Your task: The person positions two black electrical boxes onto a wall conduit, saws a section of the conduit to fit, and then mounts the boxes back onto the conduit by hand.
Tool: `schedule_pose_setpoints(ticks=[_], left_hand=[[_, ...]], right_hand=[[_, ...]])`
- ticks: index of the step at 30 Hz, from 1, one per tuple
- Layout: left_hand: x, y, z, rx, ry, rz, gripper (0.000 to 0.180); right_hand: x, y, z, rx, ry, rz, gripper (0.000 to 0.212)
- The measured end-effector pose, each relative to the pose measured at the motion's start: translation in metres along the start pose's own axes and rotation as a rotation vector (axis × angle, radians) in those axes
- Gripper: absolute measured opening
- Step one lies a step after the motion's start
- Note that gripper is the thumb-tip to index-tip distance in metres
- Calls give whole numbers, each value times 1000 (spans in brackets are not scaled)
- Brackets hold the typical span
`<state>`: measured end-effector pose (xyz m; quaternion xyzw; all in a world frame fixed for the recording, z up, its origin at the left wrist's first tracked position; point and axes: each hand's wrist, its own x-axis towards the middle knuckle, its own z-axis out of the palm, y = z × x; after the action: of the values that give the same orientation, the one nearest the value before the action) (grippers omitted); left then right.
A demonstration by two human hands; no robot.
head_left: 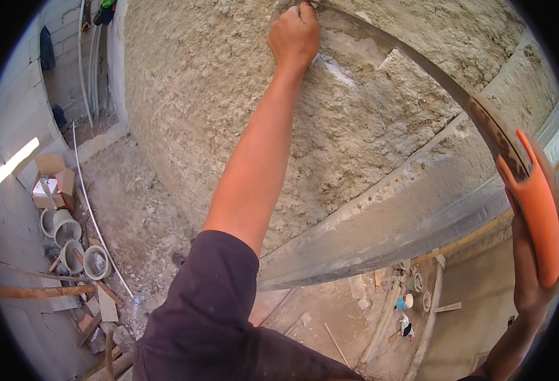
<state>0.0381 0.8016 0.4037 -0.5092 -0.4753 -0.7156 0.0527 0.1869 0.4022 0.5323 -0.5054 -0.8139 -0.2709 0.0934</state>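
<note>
Rough plaster wall (pixel 190 95) fills the head view, with a rubble-strewn floor far below. My left hand (pixel 294 35) is fisted against the wall up high, pinching the tip of a long metal blade (pixel 419 63). My right hand (pixel 533 279) is wrapped around its orange handle (pixel 540 209) — one saw-like tool, bowed between two hands. I judge the bent blade could spring loose if my top grip slips, and a slip at this height risks a fall. One metal straightedge (pixel 387 241) leans along the wall; about four buckets (pixel 95 261) and one cardboard box (pixel 51 181) sit below.
</note>
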Motion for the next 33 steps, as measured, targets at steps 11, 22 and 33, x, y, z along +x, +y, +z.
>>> schedule_pose_setpoints(ticks=[11, 22, 33], left_hand=[[1, 4, -17, -227, 51, -202, 51], [-9, 12, -20, -307, 83, -226, 50], [-5, 2, -14, -297, 1, -207, 46]], right_hand=[[-22, 0, -10, -83, 70, 87, 53], [-14, -10, -10, -6, -24, -107, 58], [-10, -4, -2, 180, 31, -40, 62]])
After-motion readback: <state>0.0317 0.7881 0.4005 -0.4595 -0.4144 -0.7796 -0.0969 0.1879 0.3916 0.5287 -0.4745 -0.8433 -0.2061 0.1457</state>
